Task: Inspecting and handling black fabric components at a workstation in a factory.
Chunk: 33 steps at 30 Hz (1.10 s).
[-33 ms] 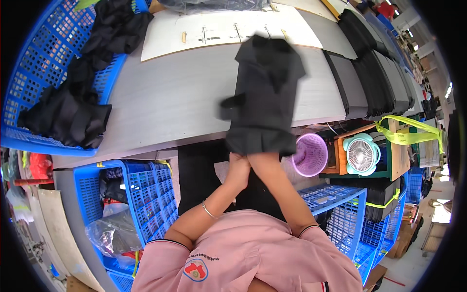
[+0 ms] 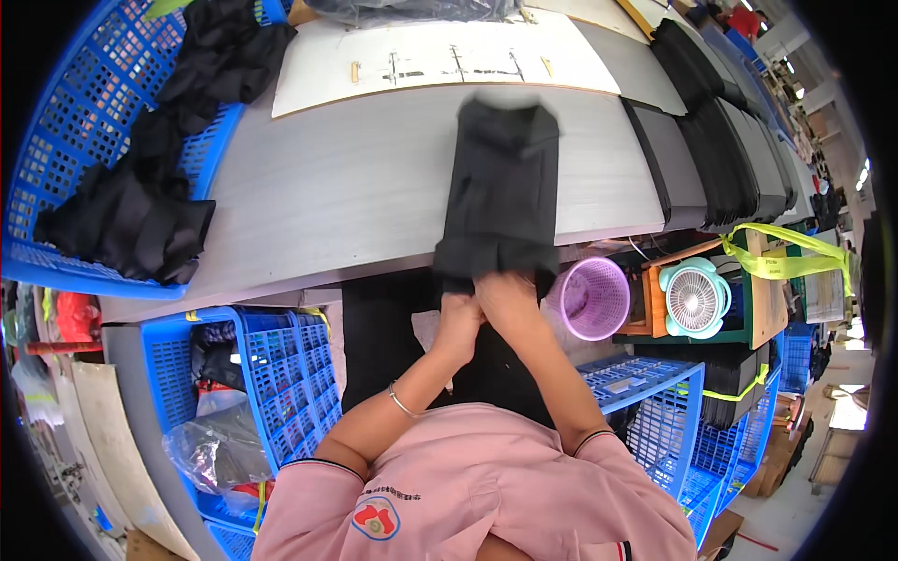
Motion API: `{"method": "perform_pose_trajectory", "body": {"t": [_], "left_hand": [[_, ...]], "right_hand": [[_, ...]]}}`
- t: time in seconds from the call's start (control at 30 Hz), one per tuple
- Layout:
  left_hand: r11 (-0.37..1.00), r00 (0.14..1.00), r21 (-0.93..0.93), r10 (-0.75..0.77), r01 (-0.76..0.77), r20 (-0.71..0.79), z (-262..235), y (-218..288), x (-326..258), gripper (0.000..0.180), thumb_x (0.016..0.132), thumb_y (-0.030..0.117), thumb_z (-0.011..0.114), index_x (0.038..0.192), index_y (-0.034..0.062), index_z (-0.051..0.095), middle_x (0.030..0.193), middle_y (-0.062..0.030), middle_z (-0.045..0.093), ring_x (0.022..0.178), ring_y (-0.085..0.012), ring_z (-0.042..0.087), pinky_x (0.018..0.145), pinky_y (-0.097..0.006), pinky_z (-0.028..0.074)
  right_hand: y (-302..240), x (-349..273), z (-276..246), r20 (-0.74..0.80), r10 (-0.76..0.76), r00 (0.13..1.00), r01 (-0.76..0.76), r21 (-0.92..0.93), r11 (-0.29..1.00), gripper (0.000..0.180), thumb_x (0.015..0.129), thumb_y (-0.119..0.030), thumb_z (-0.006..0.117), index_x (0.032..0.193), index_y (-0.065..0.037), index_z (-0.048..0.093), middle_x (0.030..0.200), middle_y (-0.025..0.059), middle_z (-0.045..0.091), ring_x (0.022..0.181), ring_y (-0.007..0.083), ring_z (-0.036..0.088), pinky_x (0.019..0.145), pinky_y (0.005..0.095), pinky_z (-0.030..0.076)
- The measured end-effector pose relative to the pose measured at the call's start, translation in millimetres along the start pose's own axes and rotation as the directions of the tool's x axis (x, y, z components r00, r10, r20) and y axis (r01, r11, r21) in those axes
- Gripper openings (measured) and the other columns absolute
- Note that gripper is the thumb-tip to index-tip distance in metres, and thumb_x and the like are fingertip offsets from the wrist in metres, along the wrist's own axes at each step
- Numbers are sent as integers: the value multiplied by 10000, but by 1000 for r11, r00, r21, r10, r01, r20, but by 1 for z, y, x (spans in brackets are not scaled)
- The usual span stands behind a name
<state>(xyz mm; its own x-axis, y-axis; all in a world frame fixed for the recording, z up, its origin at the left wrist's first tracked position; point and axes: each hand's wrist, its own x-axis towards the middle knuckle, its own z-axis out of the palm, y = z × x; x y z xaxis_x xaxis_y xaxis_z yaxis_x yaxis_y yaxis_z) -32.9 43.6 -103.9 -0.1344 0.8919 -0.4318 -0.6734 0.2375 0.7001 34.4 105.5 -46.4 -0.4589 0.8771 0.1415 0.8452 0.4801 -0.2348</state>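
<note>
A black fabric tube (image 2: 502,187), somewhat blurred at its far end, stretches away from me over the front edge of the grey table (image 2: 346,178). Its near end is folded back like a wide cuff. My left hand (image 2: 460,323) grips this near end from below, its fingertips hidden by the cloth. Close against it, my right hand (image 2: 508,301) is also closed on the cuff, with its fingers partly tucked under the fabric.
Black cloth pieces (image 2: 131,220) spill from a blue basket (image 2: 70,103) at the left. A white marked board (image 2: 430,61) lies behind. Stacked black folded pieces (image 2: 669,164) line the right. Below are a purple basket (image 2: 594,297), a small fan (image 2: 695,297) and blue crates (image 2: 290,374).
The fabric tube's far end has drawn in toward me and narrowed, and a flap at its left side no longer sticks out. My right hand has shifted slightly up along the cuff.
</note>
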Motion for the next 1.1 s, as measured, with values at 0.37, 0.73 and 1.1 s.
{"method": "perform_pose_trajectory", "body": {"t": [0.37,0.73,1.1], "left_hand": [[942,987,-298,159,-155,-12,-21,25,1,332,920,19,639,1245,8,578,1086,-50,672,981,-125,647,887,-299,506],[726,845,440,501,-528,186,-5,104,-53,68,934,-7,654,1001,-17,646,920,-41,648,743,-71,610,661,-215,498],[-383,578,539,15,-751,816,12,132,94,635,985,418,568,1530,146,391,1593,-79,368,1474,-343,306,1223,-457,222]], "right_hand": [[13,0,21,46,-42,998,43,-24,999,326,955,-387,598,1138,-135,693,1053,174,682,977,380,651,908,637,401],[8,-10,6,45,-104,994,103,33,994,273,962,-356,604,1083,-124,679,993,108,687,960,326,636,813,524,469],[17,-35,-6,167,-244,955,213,188,959,296,894,-236,674,1147,-82,665,1177,119,643,1271,300,525,1022,504,384]]}}
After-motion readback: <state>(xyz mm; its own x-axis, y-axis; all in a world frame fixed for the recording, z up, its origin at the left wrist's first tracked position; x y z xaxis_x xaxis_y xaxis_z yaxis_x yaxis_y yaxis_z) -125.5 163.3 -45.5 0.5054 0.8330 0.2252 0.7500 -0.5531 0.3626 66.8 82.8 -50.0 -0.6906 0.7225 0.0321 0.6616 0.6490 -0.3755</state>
